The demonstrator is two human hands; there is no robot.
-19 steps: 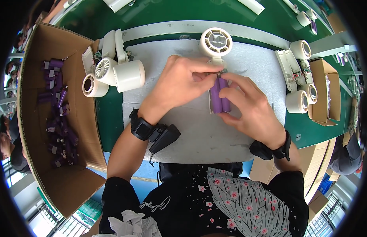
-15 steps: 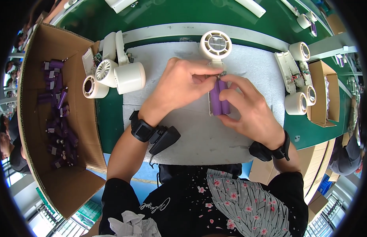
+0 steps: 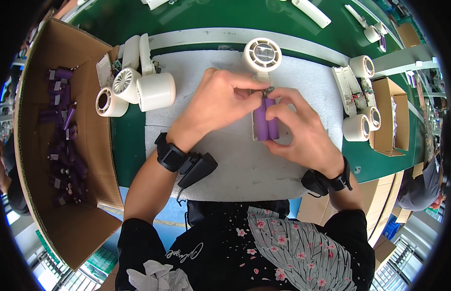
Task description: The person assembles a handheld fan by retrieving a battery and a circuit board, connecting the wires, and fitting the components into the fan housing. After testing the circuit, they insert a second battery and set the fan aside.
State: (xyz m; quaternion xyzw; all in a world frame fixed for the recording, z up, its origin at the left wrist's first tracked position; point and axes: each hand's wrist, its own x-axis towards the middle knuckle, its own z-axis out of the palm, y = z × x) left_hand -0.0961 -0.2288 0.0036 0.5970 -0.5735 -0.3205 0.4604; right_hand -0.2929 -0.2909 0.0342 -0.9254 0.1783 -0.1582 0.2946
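A white handheld fan (image 3: pixel 262 55) lies on the grey foam mat with its round head pointing away from me. In its open handle sits a pair of purple battery cells (image 3: pixel 267 123), side by side. My left hand (image 3: pixel 220 102) is closed in a pinch at the cells' far end, beside a small circuit part (image 3: pixel 268 90); what its fingertips hold is hidden. My right hand (image 3: pixel 300 128) grips the battery cells from the right, thumb at their near end and fingers bent over the far part.
A cardboard box (image 3: pixel 106 145) of loose purple cells (image 3: pixel 65 114) stands at the left. White fan parts (image 3: pixel 155 92) lie beside it. More opened fans (image 3: pixel 356 123) and a small carton (image 3: pixel 397 116) stand at the right. A pale rail (image 3: pixel 206 38) crosses behind the mat (image 3: pixel 216 167).
The whole scene shifts slightly left in view. Both hands stay at the fan's handle, with only slight finger movement.
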